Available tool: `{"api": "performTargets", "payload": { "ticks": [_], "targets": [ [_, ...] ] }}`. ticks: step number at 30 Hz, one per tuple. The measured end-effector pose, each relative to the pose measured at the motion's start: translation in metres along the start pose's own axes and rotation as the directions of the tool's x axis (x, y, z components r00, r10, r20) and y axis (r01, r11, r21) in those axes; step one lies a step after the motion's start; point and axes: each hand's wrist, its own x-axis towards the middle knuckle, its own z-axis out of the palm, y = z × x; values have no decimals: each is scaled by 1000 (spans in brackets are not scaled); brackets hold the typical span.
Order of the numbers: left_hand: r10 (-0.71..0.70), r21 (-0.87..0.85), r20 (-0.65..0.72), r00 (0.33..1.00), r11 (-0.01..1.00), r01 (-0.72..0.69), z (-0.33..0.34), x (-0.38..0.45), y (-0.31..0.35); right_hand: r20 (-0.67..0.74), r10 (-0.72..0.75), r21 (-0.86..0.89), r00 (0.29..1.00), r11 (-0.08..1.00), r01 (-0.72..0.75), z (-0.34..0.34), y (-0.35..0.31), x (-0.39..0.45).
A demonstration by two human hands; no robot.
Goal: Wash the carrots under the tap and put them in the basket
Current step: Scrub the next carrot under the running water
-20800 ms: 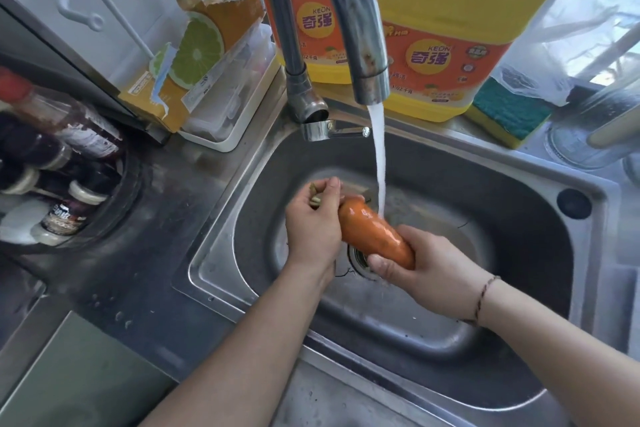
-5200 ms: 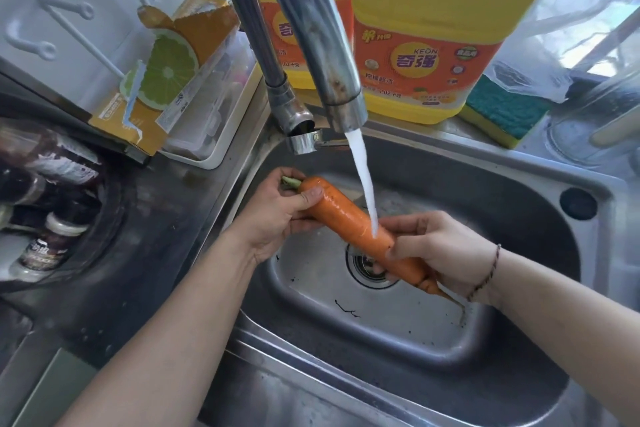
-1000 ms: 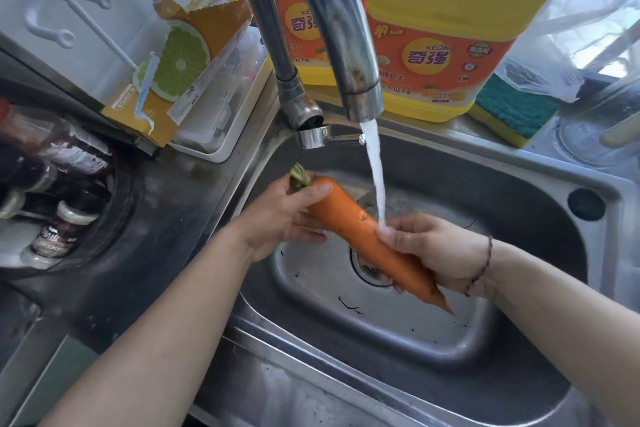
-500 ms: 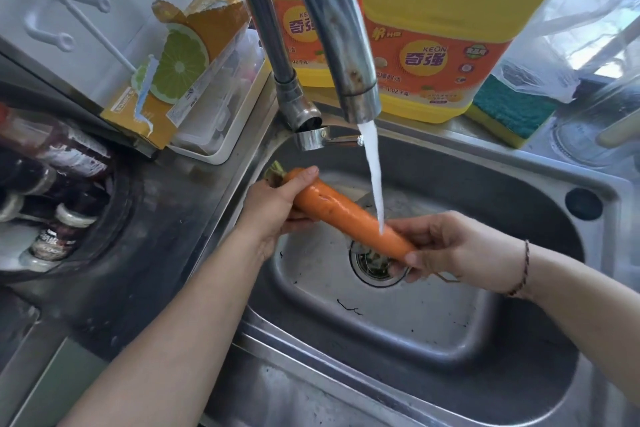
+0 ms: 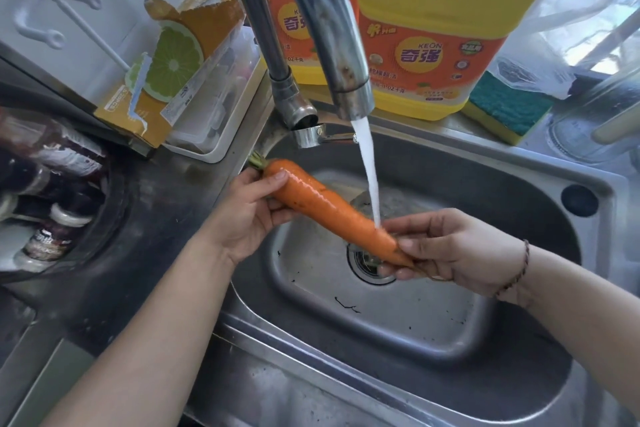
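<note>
A long wet orange carrot [image 5: 329, 210] lies slantwise over the steel sink [image 5: 519, 184], stem end up left, tip down right above the drain [image 5: 367, 265]. My left hand [image 5: 247, 215] grips its thick end with the thumb on top. My right hand [image 5: 453, 250] pinches the thin tip between thumb and fingers. Water runs from the tap [image 5: 332, 45] and strikes the carrot near my right fingers. No basket is in view.
Two yellow detergent jugs [image 5: 426, 38] stand behind the tap, with a green-and-yellow sponge [image 5: 509, 111] to their right. A lemon-print carton [image 5: 173, 59] leans on a white tray at the left. Sauce bottles [image 5: 52, 184] fill a round recess at far left.
The carrot has slid up and left, so the water now hits closer to its tip. My right hand has moved down the carrot to its thin end.
</note>
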Motion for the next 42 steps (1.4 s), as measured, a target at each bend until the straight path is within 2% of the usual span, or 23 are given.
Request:
{"api": "performTargets", "payload": {
  "ticks": [2,4,9,13,16,21,28,34,36,37,40,42],
  "targets": [
    [35,-20,-1,999,999,-35,-2,-1,4,47,-28,61,998,998,25,1,-1,0],
    [67,-38,-19,998,997,-67,-4,-1,9,10,-84,59,996,995,83,3,-3,1],
    [110,-80,-121,987,990,-120,-2,0,10,-112,-200,-113,973,976,187,13,-10,6],
    [114,-71,-181,977,989,-129,1,2,6,-234,-267,-247,935,946,209,26,-12,10],
    [129,-17,-217,967,991,-136,4,4,4,-344,-271,-310,899,937,164,31,-10,16],
    [161,25,-239,958,987,-159,-1,6,8,-243,-205,-215,948,965,153,33,-8,12],
    [155,66,-237,959,988,-143,-1,2,4,-411,-189,-148,892,979,139,41,0,15],
    [135,15,-156,979,991,-134,-8,-4,5,-372,-111,2,922,993,121,38,4,10],
    [123,66,-110,986,991,-116,-9,-6,9,-362,-135,12,922,989,150,36,5,8],
    [116,120,-101,988,987,-103,-9,-7,10,-367,-170,-35,915,985,170,35,6,7],
    [100,192,-136,986,979,-73,-4,-7,12,-398,-350,-380,848,904,195,34,7,3],
    [90,170,-184,979,984,-59,-1,-5,12,-406,-390,-429,827,880,204,37,7,2]
  ]
}}
